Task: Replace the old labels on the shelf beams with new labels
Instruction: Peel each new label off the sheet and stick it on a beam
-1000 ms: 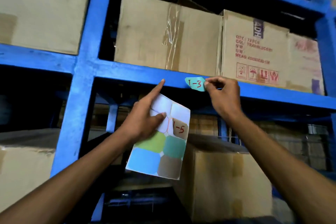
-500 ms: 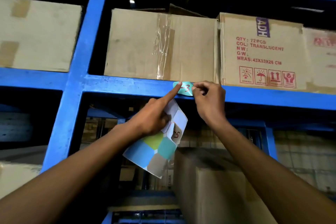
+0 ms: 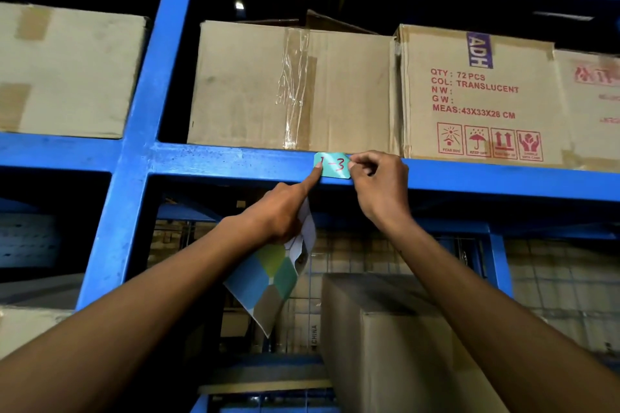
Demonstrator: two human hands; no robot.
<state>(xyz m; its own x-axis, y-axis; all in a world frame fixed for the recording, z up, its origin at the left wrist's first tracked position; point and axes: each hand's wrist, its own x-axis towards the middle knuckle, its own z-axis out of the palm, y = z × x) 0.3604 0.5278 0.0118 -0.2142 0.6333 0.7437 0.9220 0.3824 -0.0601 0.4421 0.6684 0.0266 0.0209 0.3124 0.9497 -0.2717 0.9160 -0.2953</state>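
A teal label (image 3: 335, 166) marked "1-3" in red lies against the front of the blue shelf beam (image 3: 235, 161). My right hand (image 3: 379, 184) pinches the label's right edge between thumb and fingers. My left hand (image 3: 278, 214) grips a sheet of coloured sticker labels (image 3: 271, 278) that hangs below it, while its extended index finger presses on the label's left end, covering part of the "1".
Taped cardboard boxes (image 3: 285, 87) stand on the beam, one printed "72 PCS TRANSLUCENT" (image 3: 476, 94). A blue upright post (image 3: 134, 144) rises at the left. Another box (image 3: 385, 339) sits on the lower shelf under my right arm.
My left index finger moved right from the bare beam onto the label's left end. The label now lies flat on the beam. The sheet swung lower, hiding the "1-5" sticker.
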